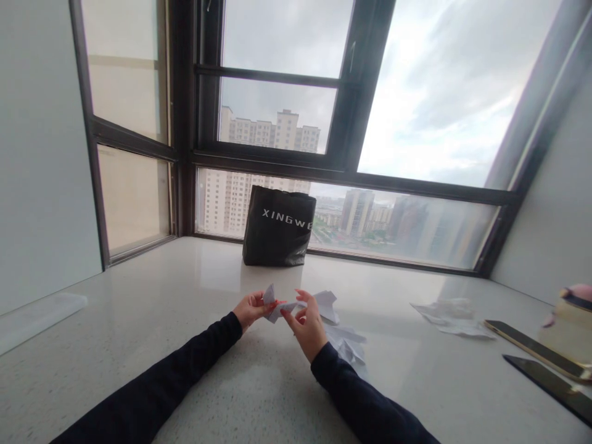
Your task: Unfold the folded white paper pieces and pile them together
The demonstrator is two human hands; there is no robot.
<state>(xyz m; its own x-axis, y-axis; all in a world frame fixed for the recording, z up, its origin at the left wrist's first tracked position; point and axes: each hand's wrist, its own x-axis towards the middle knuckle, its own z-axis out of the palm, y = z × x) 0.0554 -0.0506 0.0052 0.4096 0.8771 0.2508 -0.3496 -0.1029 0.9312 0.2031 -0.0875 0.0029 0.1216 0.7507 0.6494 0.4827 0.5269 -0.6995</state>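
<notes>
Both hands hold one folded piece of white paper (283,306) just above the pale stone counter (194,290). My left hand (250,308) pinches its left end with closed fingers. My right hand (308,327) pinches its right part between thumb and fingertips. Both arms wear dark sleeves. More folded white paper pieces (346,344) lie on the counter directly behind and to the right of my right hand.
A black bag with white lettering (279,227) stands at the back by the window. Crumpled white paper (446,313) lies to the right. Two phones (536,348) (552,383) lie at the right edge, beside a yellowish object (571,324). A clear plastic strip (37,314) rests at the left wall.
</notes>
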